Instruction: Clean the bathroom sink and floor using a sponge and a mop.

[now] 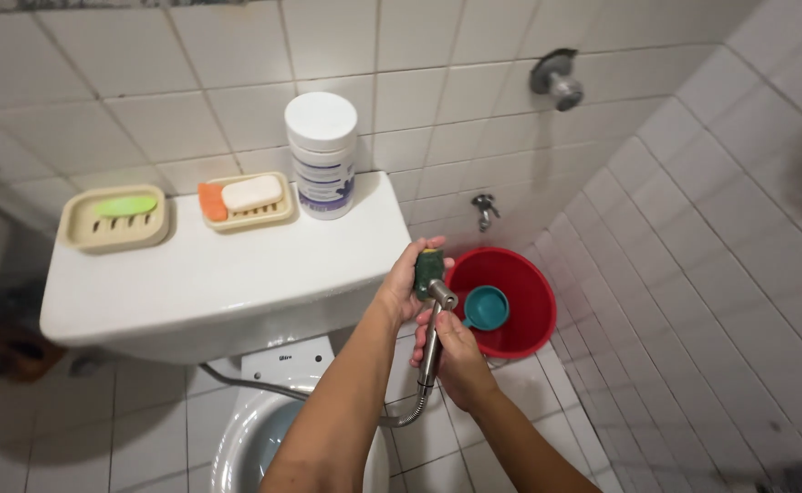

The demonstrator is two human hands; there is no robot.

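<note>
My left hand (403, 285) grips a dark green scrub pad (429, 266) and presses it against the head of a metal bidet sprayer (434, 324). My right hand (456, 358) holds the sprayer's handle from below, its metal hose (401, 420) curving down to the left. Both hands hover just right of the white toilet tank (209, 274), above the toilet bowl (250, 438).
On the tank lid stand a white cylindrical container (323, 155), a beige soap dish with a green soap (116, 217) and another with white and orange soaps (246, 201). A red bucket (524, 283) holding a teal dipper (486, 308) sits in the tiled corner under a wall tap (484, 208).
</note>
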